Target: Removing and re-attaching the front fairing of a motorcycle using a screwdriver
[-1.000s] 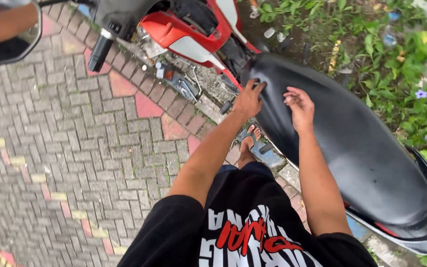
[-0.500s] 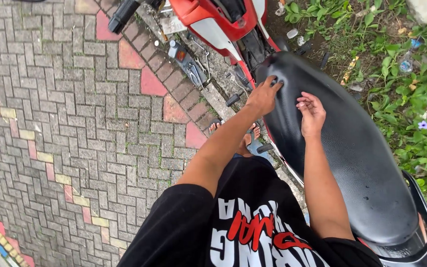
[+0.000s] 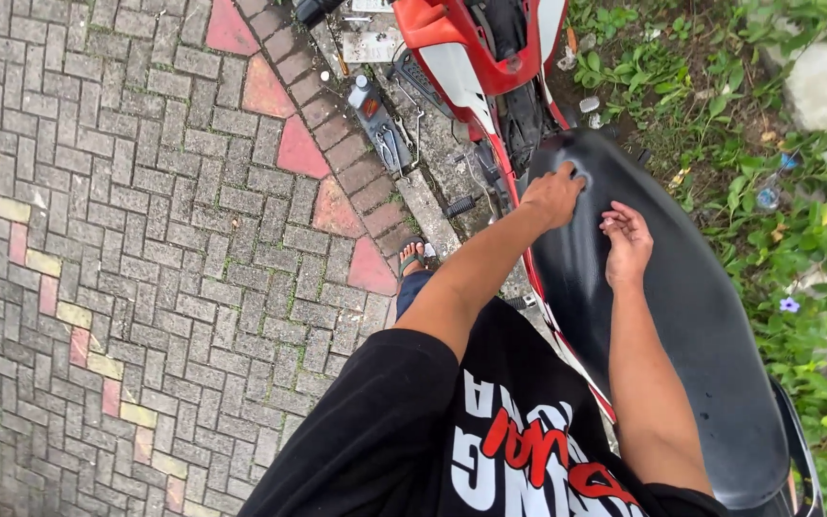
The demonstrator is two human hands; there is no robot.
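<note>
Head view: left hand (image 3: 552,196) presses flat, fingers spread, near the front edge of the glossy black scooter seat (image 3: 681,325) — right hand (image 3: 627,244) rests loosely curled mid-seat, gripping nothing; seat apparently down.

Clear plastic bottle (image 3: 770,191) among weeds

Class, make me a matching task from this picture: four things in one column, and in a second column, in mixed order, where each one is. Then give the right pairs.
Things
1 left hand
2 right hand
3 purple flower
4 sandalled foot

Places
A among the green plants
B on the kerb beside the brick paving
C at the front end of the black seat
D fingers curled, on the middle of the seat

Pairs: 1-C, 2-D, 3-A, 4-B
</note>
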